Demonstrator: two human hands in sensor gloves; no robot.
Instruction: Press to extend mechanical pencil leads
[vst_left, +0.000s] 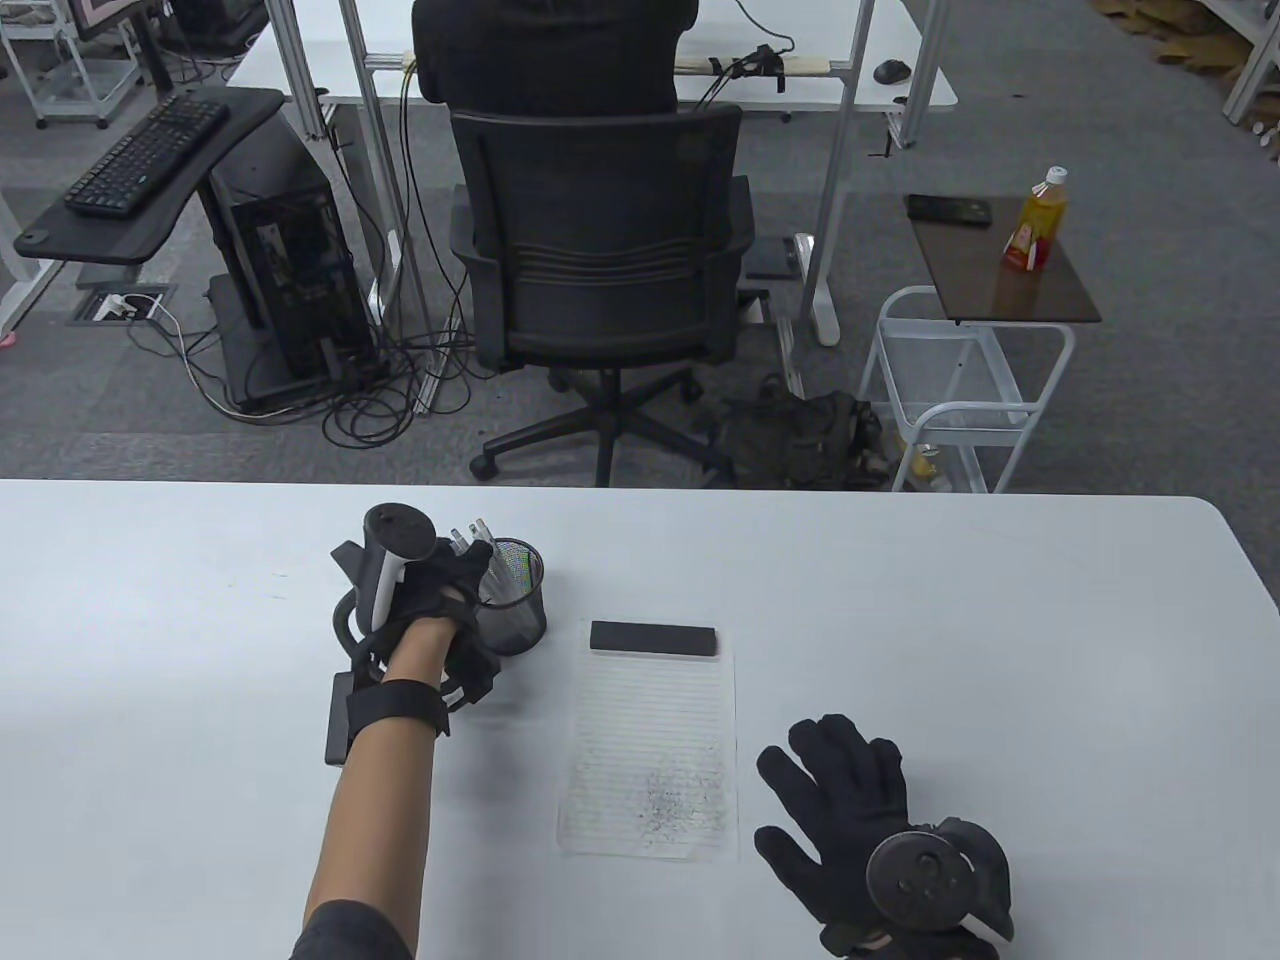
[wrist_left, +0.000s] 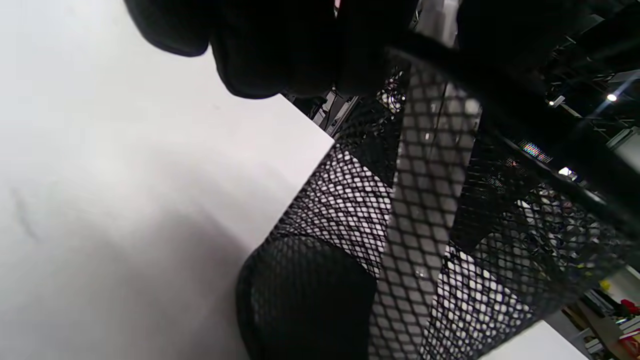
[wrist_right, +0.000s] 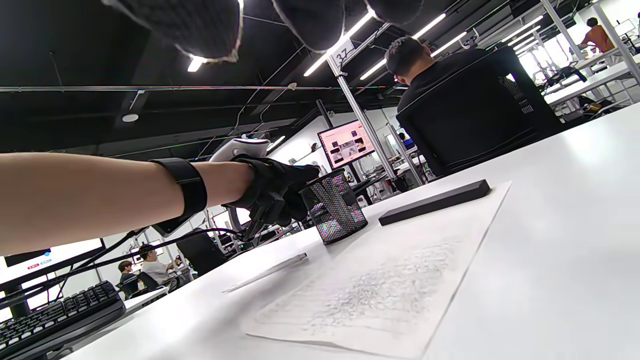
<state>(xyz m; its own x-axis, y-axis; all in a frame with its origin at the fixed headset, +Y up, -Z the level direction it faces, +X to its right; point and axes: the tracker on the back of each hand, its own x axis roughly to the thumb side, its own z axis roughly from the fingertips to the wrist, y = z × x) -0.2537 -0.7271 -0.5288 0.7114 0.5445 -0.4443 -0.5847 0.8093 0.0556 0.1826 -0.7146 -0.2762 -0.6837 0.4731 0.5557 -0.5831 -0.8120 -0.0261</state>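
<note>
Table: pencil visible from right wrist only.

Bare table right of paper; mesh cup, black bar as obstacles.

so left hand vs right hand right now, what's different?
Place: the left hand is at the rim of the mesh pencil cup, over the pencils; the right hand lies on bare table beside the lined paper, touching no object.
Pose: the left hand's fingers curl at the cup; the right hand's are spread flat, palm down.
Shared: both wear black gloves with a tracker on the back.
</note>
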